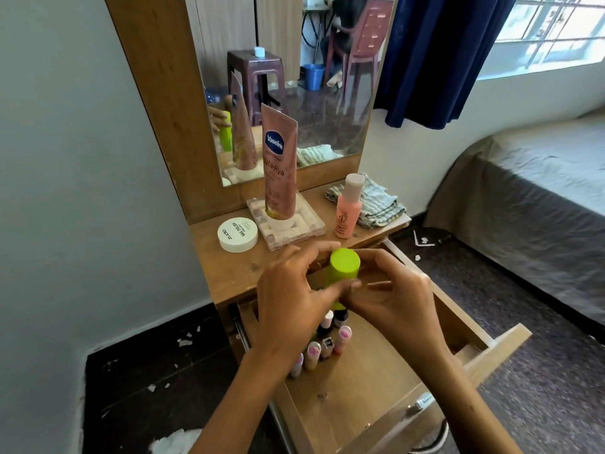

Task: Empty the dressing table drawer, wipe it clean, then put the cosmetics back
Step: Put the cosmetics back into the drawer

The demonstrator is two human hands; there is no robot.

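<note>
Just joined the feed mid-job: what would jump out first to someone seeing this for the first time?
First, the lime green bottle held by both the left hand and right hand above the open drawer. Next, the tall pink Vaseline tube standing cap-down on the dressing table before the mirror. A cluster of small cosmetics stands in the drawer.

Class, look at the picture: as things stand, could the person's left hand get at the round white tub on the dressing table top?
Probably not yet: the left hand helps the right hand hold the green bottle. Nothing blocks the white tub itself.
</note>
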